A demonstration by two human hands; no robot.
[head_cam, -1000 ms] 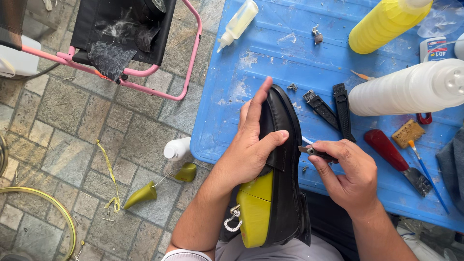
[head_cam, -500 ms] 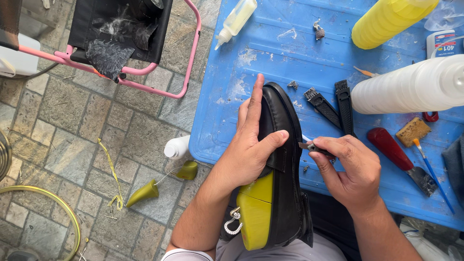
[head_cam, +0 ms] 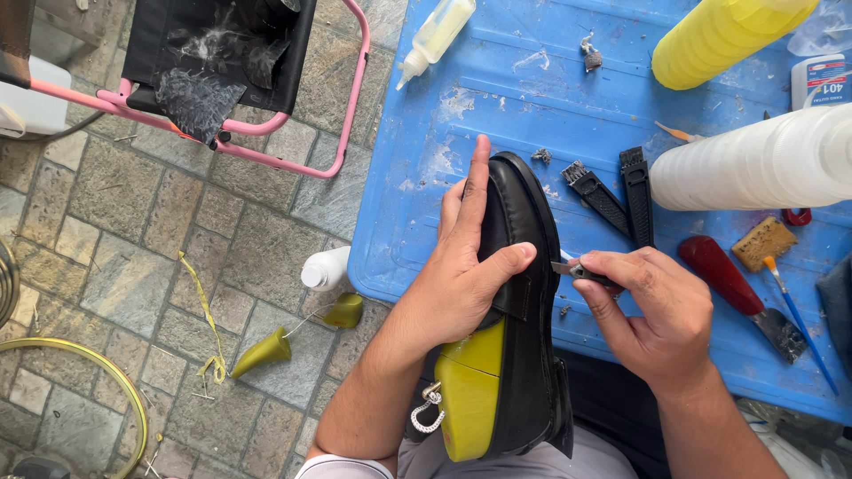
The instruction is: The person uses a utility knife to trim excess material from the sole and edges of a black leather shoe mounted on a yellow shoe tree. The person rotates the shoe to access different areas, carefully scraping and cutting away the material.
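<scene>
A black leather shoe [head_cam: 525, 293] with a yellow shoe tree [head_cam: 470, 390] inside rests on my lap, its toe over the edge of the blue table [head_cam: 497, 80]. My left hand [head_cam: 461, 275] grips the shoe from the left side, thumb across the upper and fingers stretched along the toe. My right hand [head_cam: 657, 310] holds a small knife [head_cam: 572, 270], its blade touching the shoe's right edge by the sole.
On the blue table lie two black brushes [head_cam: 612, 195], a red-handled scraper [head_cam: 741, 284], a thin paintbrush [head_cam: 799, 319], a sponge [head_cam: 765, 242], white [head_cam: 754, 164] and yellow [head_cam: 719, 35] cylinders and a squeeze bottle [head_cam: 435, 35]. A pink-framed stool [head_cam: 222, 80] stands on stone paving; a white bottle [head_cam: 327, 268] lies below.
My right hand has drawn the knife slightly along the shoe's edge. My left hand keeps its grip, fingers straighter along the toe. The camera has shifted a little.
</scene>
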